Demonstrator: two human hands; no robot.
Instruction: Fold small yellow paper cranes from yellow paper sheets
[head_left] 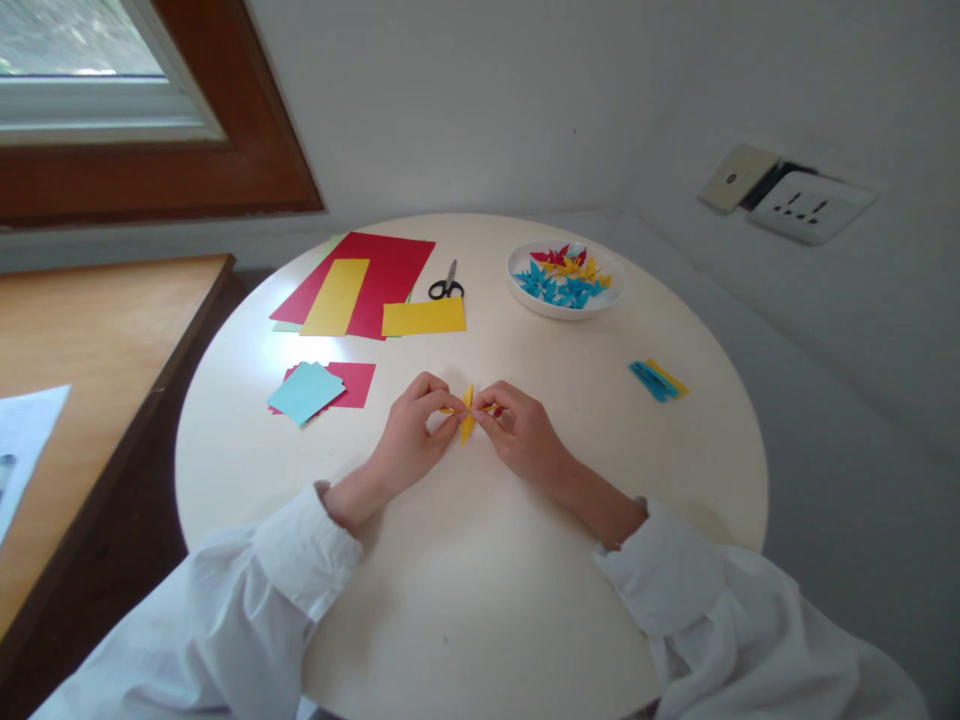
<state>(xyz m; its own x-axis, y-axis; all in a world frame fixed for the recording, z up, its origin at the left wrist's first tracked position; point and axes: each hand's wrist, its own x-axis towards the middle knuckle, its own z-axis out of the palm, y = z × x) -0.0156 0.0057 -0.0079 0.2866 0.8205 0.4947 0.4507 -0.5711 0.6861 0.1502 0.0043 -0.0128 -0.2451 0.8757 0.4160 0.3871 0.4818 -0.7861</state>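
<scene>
A small folded yellow paper piece (468, 424) is held between my hands over the middle of the round white table (480, 580). My left hand (417, 432) pinches its left side between thumb and fingers. On the other side, my right hand (523, 434) grips it with closed fingertips. Its pointed ends stick out toward and away from me. The parts under my fingertips are hidden. Nearest to my left hand lie light blue paper squares (306, 393) on top of red ones (358, 385).
Behind my hands are black-handled scissors (447, 287), yellow strips (424, 317) and a large red sheet (390, 270). A white plate (562, 311) holds several folded red, yellow and blue pieces. Blue and yellow strips (657, 381) lie at the right. A wooden desk (90, 320) stands left.
</scene>
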